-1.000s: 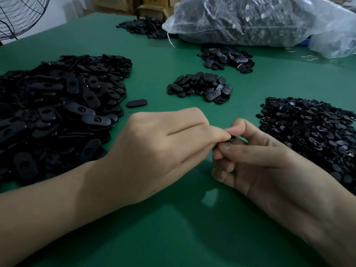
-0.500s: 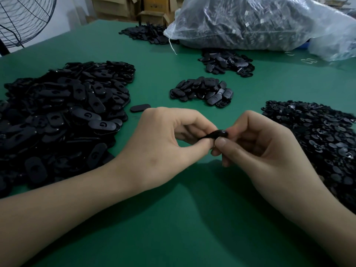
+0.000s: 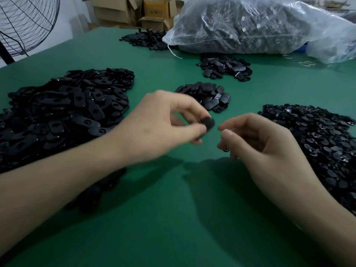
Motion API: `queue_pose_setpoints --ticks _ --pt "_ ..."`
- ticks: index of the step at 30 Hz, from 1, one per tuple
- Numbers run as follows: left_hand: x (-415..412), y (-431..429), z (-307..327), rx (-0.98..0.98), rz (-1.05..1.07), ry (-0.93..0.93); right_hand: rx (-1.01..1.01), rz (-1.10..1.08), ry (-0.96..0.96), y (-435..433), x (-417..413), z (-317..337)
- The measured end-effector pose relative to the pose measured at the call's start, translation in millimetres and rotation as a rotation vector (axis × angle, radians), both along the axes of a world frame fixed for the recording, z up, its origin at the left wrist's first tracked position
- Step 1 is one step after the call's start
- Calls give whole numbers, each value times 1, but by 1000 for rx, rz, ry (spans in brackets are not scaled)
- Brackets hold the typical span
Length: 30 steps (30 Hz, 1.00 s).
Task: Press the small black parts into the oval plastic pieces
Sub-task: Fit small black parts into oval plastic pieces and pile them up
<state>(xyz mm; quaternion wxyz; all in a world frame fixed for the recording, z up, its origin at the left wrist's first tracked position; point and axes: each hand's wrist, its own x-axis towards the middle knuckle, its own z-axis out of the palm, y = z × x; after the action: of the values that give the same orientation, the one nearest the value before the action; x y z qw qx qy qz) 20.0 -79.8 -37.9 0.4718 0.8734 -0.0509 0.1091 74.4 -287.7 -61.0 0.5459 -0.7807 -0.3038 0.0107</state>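
Black oval in curled left hand

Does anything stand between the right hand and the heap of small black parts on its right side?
Nothing visible does. The right hand is just left of the heap of small black parts, and no other thing shows between them. The left hand, pinching an oval piece, is on the far side.

one wide view, from the head, looks forward and down over the table (near part close below), reaching the bag and boxes at its far end.
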Motion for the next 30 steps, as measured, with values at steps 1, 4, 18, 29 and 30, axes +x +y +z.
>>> queue_pose_setpoints --ticks 1,4,18,29,30 --pt "9 6 4 -12 37 -14 4 -45 -17 -2 2 1" --pt "46 25 15 -40 168 -11 -27 -155 -79 -9 10 1" --pt "160 34 -6 -101 514 109 -634 -193 -450 -13 13 1" --pt "131 59 12 -32 464 84 -635 -180 -447 -13 14 -2" --pt "124 66 19 43 447 129 -643 -176 -449 -13 15 -2"
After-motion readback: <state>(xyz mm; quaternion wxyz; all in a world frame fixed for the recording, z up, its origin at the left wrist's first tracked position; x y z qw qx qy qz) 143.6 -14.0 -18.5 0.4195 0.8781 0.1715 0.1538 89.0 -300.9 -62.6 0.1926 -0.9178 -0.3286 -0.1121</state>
